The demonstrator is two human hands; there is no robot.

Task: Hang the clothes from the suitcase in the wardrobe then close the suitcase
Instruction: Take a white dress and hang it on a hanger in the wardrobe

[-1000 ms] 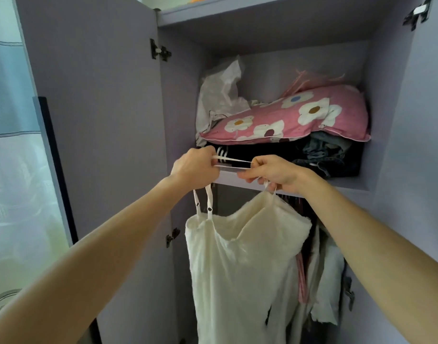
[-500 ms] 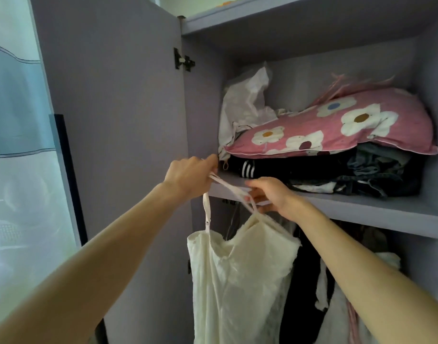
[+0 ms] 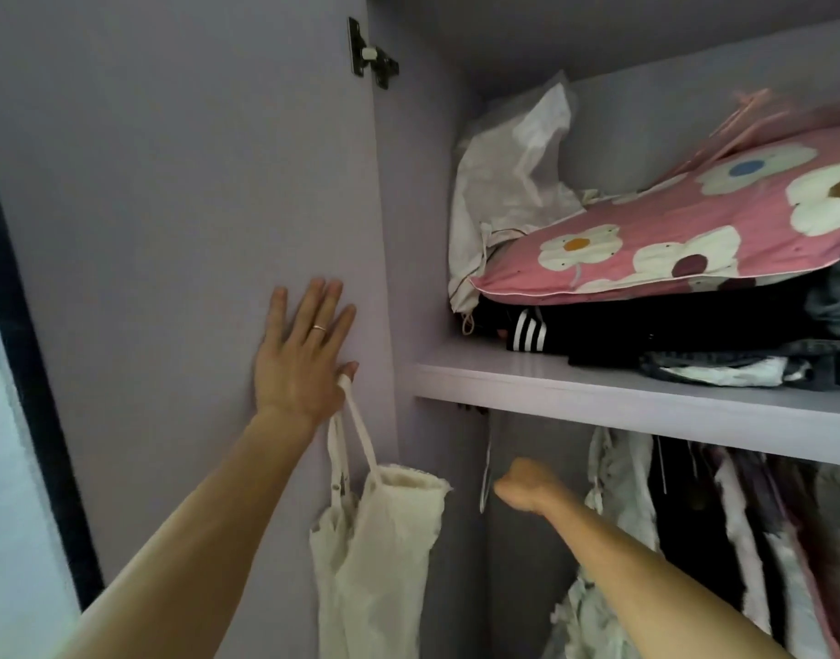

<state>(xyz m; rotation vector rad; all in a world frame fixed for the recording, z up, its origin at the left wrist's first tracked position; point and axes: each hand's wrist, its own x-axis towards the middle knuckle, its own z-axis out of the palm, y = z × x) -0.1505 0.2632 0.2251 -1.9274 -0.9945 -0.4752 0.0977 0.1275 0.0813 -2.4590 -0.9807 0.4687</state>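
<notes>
- Straps [image 3: 356, 420] of the soft cream cloth dress [image 3: 384, 539] hang over the thumb of the left hand [image 3: 296, 368]. The dress dangles below, beside the pale purple wardrobe door [image 3: 194, 183].
- The left fingers [image 3: 313, 306] are straight and spread, flat against the inside of that door. I think this keeps the door back and the dress out of the way.
- The right hand [image 3: 522, 489] is under the long purple shelf [image 3: 598, 387], in the hanging space. Its fingers are curled into a fist. They seem to be closed round the thin pale hanger [image 3: 486, 473], but I cannot see the grip well.
- My guess is that the person is getting a hanger for the dress, so the dress is not hung up yet.
- The suitcase is not in view.
- The shelf edge sits just above the right hand, so there is little room to lift the hanger up.
- To the right, the row of pale and dark hanging clothes [image 3: 693, 516] is packed close. The open gap is on the left of the hanging space, near the wardrobe wall.
- On the shelf lie a pink pillow with white flowers [image 3: 670, 244], black folded clothes with white stripes [image 3: 598, 325] and a crumpled white bag [image 3: 503, 183]. They are well clear of both hands.
</notes>
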